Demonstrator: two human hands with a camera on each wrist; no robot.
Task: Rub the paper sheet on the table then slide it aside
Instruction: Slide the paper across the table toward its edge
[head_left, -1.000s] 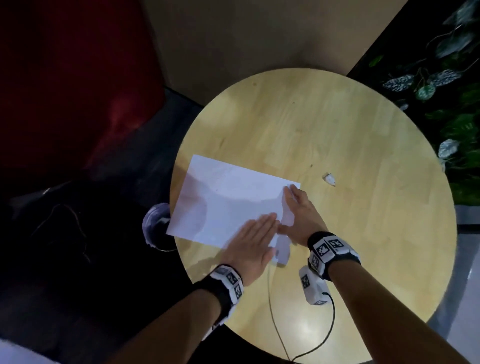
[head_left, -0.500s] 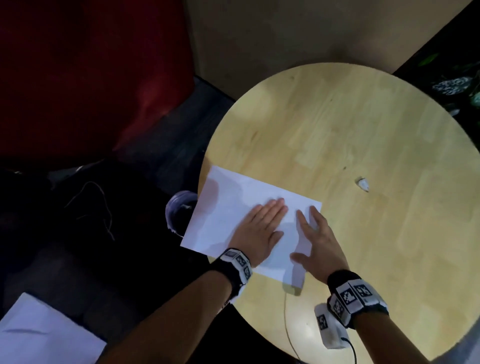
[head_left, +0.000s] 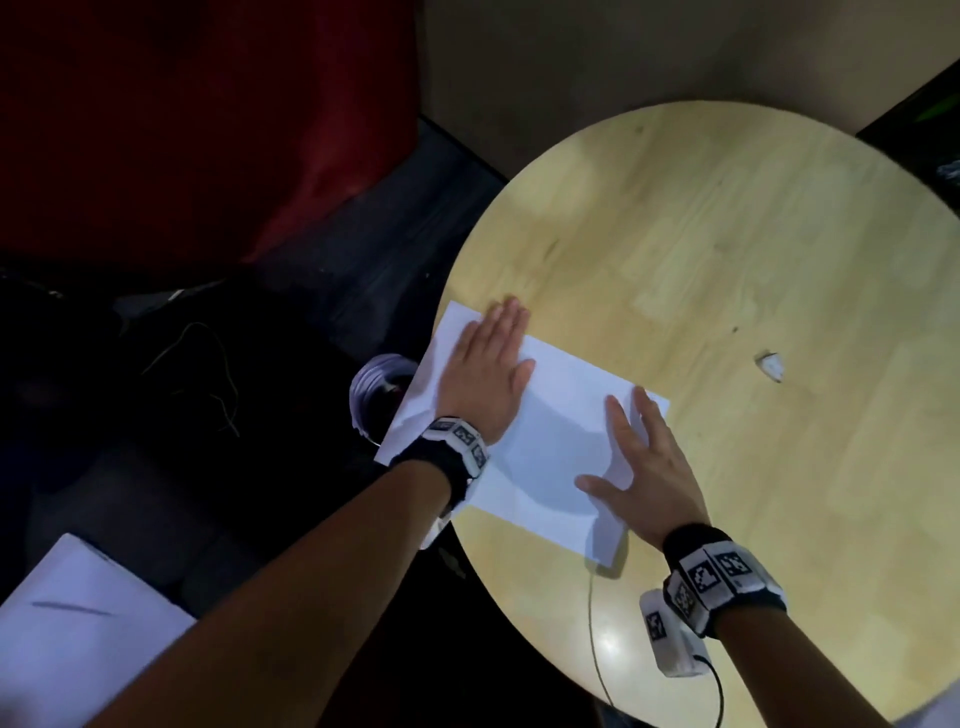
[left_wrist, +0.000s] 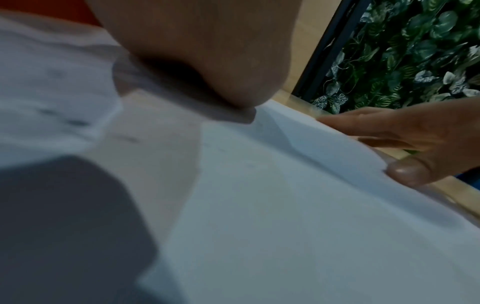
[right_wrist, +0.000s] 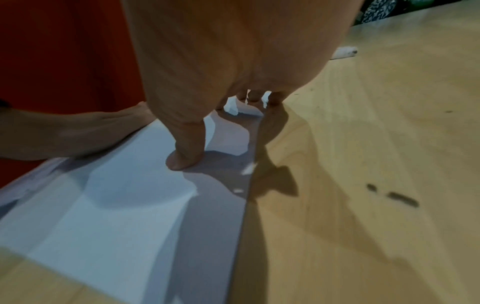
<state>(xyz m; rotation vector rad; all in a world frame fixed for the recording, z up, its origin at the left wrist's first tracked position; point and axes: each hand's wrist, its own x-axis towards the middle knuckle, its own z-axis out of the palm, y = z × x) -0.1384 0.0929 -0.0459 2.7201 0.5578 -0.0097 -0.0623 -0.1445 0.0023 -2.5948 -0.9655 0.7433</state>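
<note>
On the table (head_left: 727, 260), head view: sheet (head_left: 561, 415) lies flat at the left rim, its left corners overhanging the edge. Left hand (head_left: 483, 379) rests palm-down, fingers straight and together, on the far-left part of the sheet. Right hand (head_left: 644, 467) lies flat with fingers spread on the near-right part, thumb out toward the middle. Neither hand grasps anything. A small white scrap (head_left: 770, 365) sits well apart to the right. Judged step: rubbing, hands apart along the sheet. To do it well: keep palms flat, press evenly, stroke outward from the centre so no ridge forms.

Left wrist view: blurred. Heel of the left hand (left_wrist: 207, 61) bears on the sheet (left_wrist: 285, 205); its fingers are not shown. Right hand (left_wrist: 420, 139) appears beyond, thumb tip down near the sheet's edge.

Right wrist view: right hand (right_wrist: 221, 61) over the sheet (right_wrist: 116, 216), thumb tip touching it, fingertips down near the right border; left hand (right_wrist: 64, 133) flat further along. Soft creases show in the paper between them. Judged risk: with corners over the rim, a leftward push could tip the sheet off; hold one palm still while the other strokes.
</note>
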